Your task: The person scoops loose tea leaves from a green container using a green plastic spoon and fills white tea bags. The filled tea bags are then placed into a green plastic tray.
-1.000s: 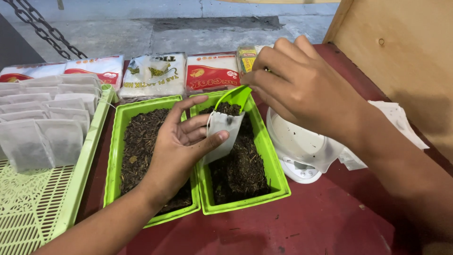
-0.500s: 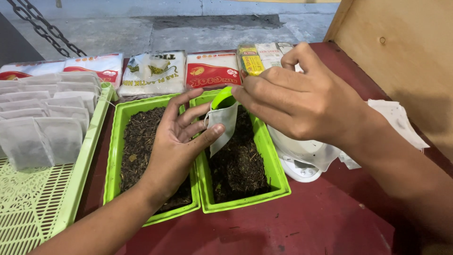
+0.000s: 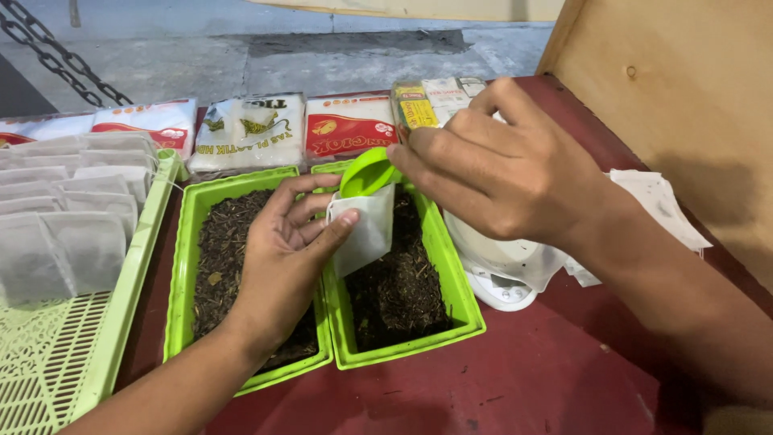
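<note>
While your arms reach in from below and from the right, start at the far left: a pale green slatted plastic tray (image 3: pixel 48 370) carries rows of flat white paper filter bags (image 3: pixel 72 209). Behind it, along the back edge of the dark red table (image 3: pixel 564 379), lies a row of flat packages: a white packet with a red band (image 3: pixel 149 121), then a clear plastic packet with a green and yellow label (image 3: pixel 250 133), then a red and white packet (image 3: pixel 348 125), and last a small stack with a yellow label (image 3: pixel 419 109).

Next come two bright green rectangular plastic trays side by side, touching. The left green tray (image 3: pixel 187 242) and the right green tray (image 3: pixel 455 282) both hold dark loose dried leaf.

Your left hand (image 3: pixel 278 258) hovers over the seam between them, fingers half curled, thumb and fingertips pinching a small white paper filter bag (image 3: pixel 364 229) upright with its mouth up. Your right hand (image 3: pixel 503 173) is closed around a small green plastic scoop (image 3: pixel 366 171), tilted at the bag's mouth and touching it.

Under your right wrist sits a white rounded plastic scale (image 3: pixel 503 270), with crumpled white paper (image 3: pixel 664 205) beside it, against a bare plywood panel (image 3: pixel 684 97).
</note>
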